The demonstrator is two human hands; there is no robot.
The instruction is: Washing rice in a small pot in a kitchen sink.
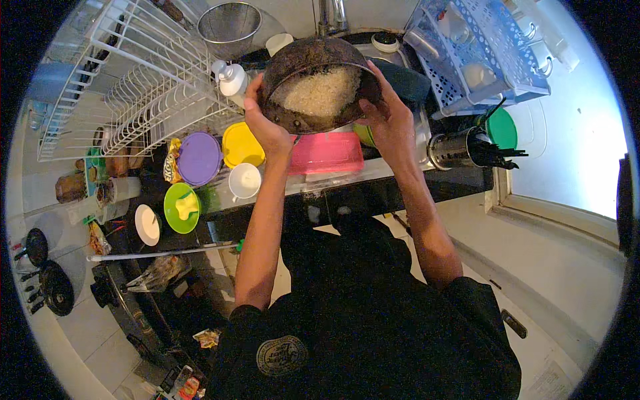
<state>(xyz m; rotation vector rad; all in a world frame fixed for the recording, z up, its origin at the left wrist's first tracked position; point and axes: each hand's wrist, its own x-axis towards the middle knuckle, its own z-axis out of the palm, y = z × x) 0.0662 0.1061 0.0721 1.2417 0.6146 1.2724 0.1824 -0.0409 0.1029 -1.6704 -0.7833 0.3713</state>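
A dark, worn metal pot (320,50) is held up over the sink area, its open mouth tilted towards me. Pale grains that look like rice (325,92) lie inside it. My left hand (267,122) grips the pot's left side, and my right hand (390,120) grips its right side, the fingers curled at the rim. Below the pot is a pink rectangular plastic lid or tray (327,152). A white pump bottle (232,79) stands just left of my left hand. Part of a green round item (364,134) shows beside my right hand.
A white wire dish rack (165,85) and a mesh strainer (230,22) are at the left. Purple (199,158) and yellow lids (242,145), a white cup (245,180) and a green bowl (182,207) line the counter. At right stand a metal utensil holder (450,149) and a blue plastic rack (480,45).
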